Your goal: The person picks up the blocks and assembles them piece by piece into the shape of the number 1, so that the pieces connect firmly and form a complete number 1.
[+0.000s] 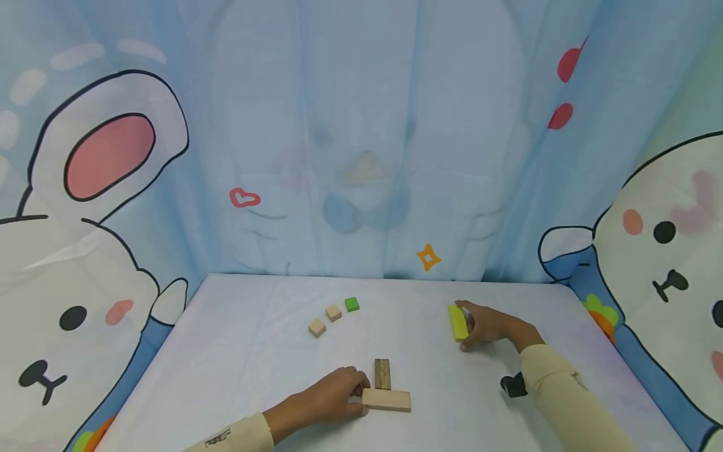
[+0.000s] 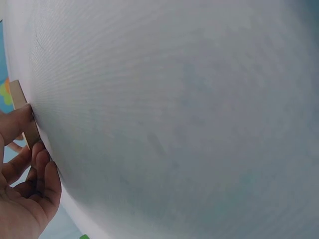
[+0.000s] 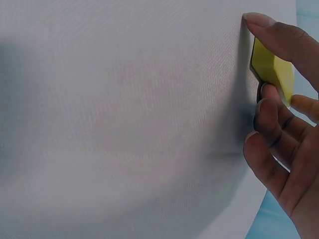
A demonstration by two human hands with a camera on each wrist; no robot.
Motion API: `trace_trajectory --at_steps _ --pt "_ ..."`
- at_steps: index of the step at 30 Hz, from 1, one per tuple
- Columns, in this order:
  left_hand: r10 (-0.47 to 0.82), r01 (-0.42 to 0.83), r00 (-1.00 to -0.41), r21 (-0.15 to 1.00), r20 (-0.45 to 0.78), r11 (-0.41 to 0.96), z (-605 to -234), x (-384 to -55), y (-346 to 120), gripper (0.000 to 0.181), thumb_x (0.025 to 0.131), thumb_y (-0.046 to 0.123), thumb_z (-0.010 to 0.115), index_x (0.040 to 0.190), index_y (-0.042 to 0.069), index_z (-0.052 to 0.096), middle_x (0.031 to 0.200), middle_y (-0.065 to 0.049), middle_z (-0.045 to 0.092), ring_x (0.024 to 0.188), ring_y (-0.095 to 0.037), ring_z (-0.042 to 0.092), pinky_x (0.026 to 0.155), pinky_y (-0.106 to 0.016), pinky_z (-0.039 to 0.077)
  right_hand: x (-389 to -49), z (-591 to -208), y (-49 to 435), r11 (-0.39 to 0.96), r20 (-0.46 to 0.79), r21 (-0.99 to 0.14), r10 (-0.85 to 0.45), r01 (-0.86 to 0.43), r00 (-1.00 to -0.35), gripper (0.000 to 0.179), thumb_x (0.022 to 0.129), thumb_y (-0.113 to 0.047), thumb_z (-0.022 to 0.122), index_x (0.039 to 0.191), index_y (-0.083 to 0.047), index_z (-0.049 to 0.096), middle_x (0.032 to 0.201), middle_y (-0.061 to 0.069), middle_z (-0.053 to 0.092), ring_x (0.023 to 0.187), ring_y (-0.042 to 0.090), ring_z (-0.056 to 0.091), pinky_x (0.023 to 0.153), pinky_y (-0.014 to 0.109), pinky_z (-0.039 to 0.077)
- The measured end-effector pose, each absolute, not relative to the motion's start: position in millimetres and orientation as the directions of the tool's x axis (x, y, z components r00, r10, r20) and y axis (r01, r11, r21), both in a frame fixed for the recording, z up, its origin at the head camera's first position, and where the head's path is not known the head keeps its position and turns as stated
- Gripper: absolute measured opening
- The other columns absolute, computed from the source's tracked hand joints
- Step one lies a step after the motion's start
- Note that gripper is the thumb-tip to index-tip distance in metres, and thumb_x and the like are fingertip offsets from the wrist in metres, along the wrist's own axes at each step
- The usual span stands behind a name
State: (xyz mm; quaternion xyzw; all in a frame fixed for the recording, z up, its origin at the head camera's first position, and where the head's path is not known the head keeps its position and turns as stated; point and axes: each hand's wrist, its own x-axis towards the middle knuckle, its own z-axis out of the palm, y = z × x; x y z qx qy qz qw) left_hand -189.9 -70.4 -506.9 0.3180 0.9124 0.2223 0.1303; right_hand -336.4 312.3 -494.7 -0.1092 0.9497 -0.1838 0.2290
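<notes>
My left hand (image 1: 332, 397) pinches the left end of a light wooden plank-shaped block (image 1: 390, 400) between thumb and fingers. In the left wrist view the same wooden block (image 2: 19, 94) shows at the far left edge, partly covered by the thumb. A darker brown wooden block (image 1: 382, 373) lies behind it, its near end against the light block in the head view. At the right, my right hand (image 1: 492, 325) holds a yellow block (image 1: 458, 323) by its two ends, thumb at the near end. The right wrist view shows the yellow block (image 3: 271, 69) partly behind the thumb.
Two small pale wooden cubes (image 1: 317, 328) and a green cube (image 1: 352, 304) lie in a slanting row at the back left of the white table (image 1: 254, 351). A black device (image 1: 514, 385) sits at the right sleeve. A blue cartoon curtain (image 1: 361, 94) hangs behind the table.
</notes>
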Motion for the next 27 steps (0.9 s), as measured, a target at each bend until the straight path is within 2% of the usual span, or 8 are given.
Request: trace_trajectory --at_steps 6,16,27 --pt "0.636 0.519 -0.766 0.488 -0.098 0.701 -507.0 -190.5 -70.7 0.031 0.089 0.025 0.078 0.115 0.012 0.066 0.091 0.011 0.057 0.082 0.002 0.049 0.078 -0.019 0.048 -338.1 -493.0 314.5 0.888 -0.384 -0.437 -0.329 -0.144 -0.863 0.108 0.075 -0.032 0.089 0.155 -0.001 0.024 0.090 0.006 0.054 0.082 0.020 0.052 0.070 0.032 0.044" --pt "0.634 0.516 -0.767 0.488 -0.104 0.704 -508.8 -190.4 -70.0 0.032 0.089 0.026 0.078 0.115 0.013 0.066 0.090 0.011 0.057 0.080 0.003 0.048 0.077 -0.018 0.047 -337.5 -497.7 317.7 0.872 -0.382 -0.474 -0.327 -0.120 -0.865 0.105 0.075 -0.024 0.088 0.155 -0.001 0.024 0.090 0.006 0.054 0.082 0.020 0.052 0.071 0.033 0.045" --pt "0.639 0.518 -0.762 0.493 -0.103 0.698 -507.8 -192.4 -71.7 0.032 0.089 0.026 0.078 0.116 0.013 0.066 0.091 0.011 0.057 0.081 0.003 0.049 0.077 -0.018 0.047 -340.1 -500.9 319.7 0.853 -0.386 -0.513 -0.326 -0.093 -0.863 0.106 0.074 -0.024 0.089 0.155 0.000 0.023 0.092 0.006 0.055 0.081 0.020 0.054 0.070 0.033 0.048"
